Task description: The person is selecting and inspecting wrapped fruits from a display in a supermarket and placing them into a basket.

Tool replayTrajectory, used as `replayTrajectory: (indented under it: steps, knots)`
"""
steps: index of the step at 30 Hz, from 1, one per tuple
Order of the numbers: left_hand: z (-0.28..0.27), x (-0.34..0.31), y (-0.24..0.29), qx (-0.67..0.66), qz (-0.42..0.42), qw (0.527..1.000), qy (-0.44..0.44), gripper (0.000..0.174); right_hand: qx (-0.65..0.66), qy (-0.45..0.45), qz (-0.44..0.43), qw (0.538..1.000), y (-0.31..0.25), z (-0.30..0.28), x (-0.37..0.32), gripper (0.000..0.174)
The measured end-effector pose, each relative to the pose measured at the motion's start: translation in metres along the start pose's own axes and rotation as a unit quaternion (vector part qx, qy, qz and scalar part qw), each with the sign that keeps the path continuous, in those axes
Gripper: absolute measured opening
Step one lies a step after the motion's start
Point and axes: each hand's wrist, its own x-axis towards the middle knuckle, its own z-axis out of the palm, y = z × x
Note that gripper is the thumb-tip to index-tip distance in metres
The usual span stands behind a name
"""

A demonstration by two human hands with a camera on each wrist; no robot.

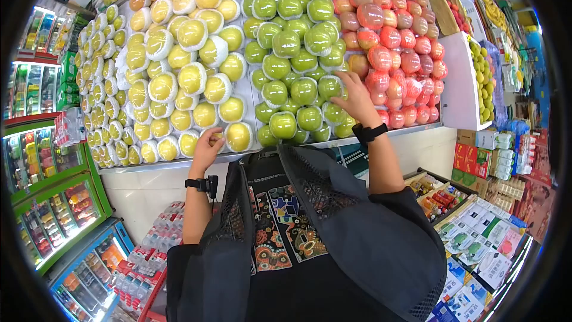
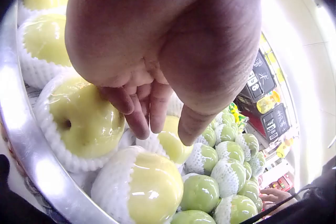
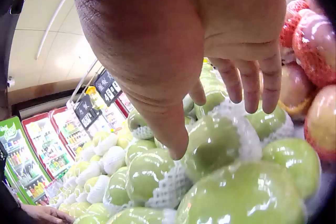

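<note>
Landmark: pile of round green fruits in clear film and white foam nets (image 1: 287,43), mid-bench, behind silvery metal rim (image 1: 149,166). Right hand (image 1: 359,102) at pile's right edge, fingers spread and loose about round film-wrapped green fruit (image 1: 330,87); contact unclear. Left hand (image 1: 207,151) left of pile, fingers relaxed, hanging beside large round yellow fruit in white foam net (image 1: 239,136), grasping nothing. Pinkish-red round fruits in red nets (image 1: 380,58) right of pile.
</note>
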Motion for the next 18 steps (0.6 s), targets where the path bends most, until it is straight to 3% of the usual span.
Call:
replayTrajectory:
  steps: [7,11,13,14,16,18]
  knots:
    - [-0.009,0.004,0.012,0.021,-0.031,0.999,-0.022,0.034,0.020,0.018,0.055,0.998,-0.003,0.031,0.009,0.072]
    - [-0.005,0.003,0.007,0.017,-0.025,0.999,-0.018,0.034,0.050,0.011,0.054,0.997,0.029,0.027,0.008,0.071]
    - [-0.004,0.003,0.008,0.015,-0.026,0.999,-0.015,0.033,0.198,-0.020,0.161,0.967,0.041,0.025,0.006,0.072]
    - [-0.004,0.003,0.009,0.016,-0.027,0.999,-0.014,0.033,0.199,-0.020,0.160,0.967,0.041,0.021,0.006,0.072]
    - [-0.004,0.004,0.010,0.020,-0.028,0.999,-0.014,0.034,0.063,0.004,0.116,0.991,0.041,0.015,0.008,0.071]
    - [-0.004,0.004,0.010,0.019,-0.032,0.999,-0.008,0.034,0.060,0.026,0.110,0.992,0.038,0.016,0.012,0.068]
